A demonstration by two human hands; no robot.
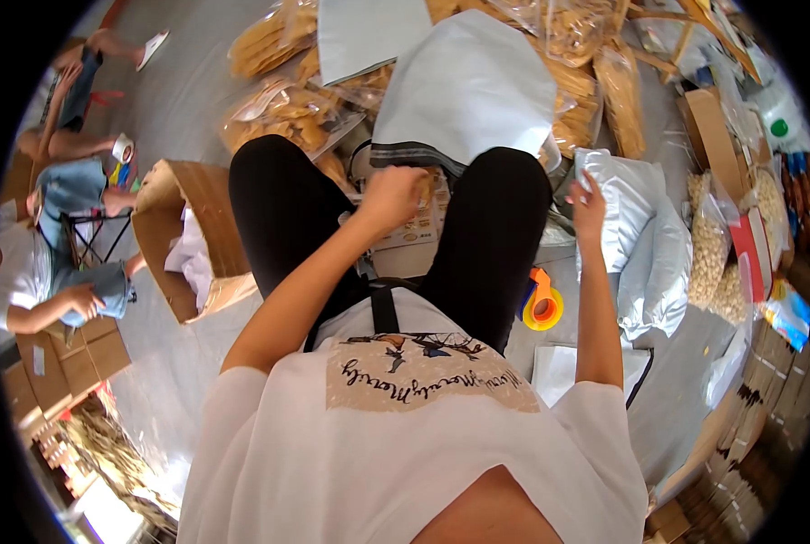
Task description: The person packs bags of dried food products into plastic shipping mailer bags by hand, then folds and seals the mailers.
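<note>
A large grey mailer bag point(468, 91) lies in front of my knees, its dark edge strip toward me. My left hand point(394, 197) is just below that strip, between my legs, with its fingers curled closed. Whether something is in those fingers I cannot make out. Beyond my right knee, my right hand point(589, 208) is raised with its thumb and fingers apart, holding nothing. Beside it lie puffy silver mailer packages point(627, 199). Under my left hand shows a printed cardboard surface point(414, 231), partly hidden.
Clear bags of tan dried food point(282, 113) surround the mailer. An open cardboard box point(228, 249) stands left; an orange tape dispenser point(541, 304) and another mailer point(563, 367) lie right. Bags of pale pieces point(708, 240) stand further right. Other people point(38, 272) sit at far left.
</note>
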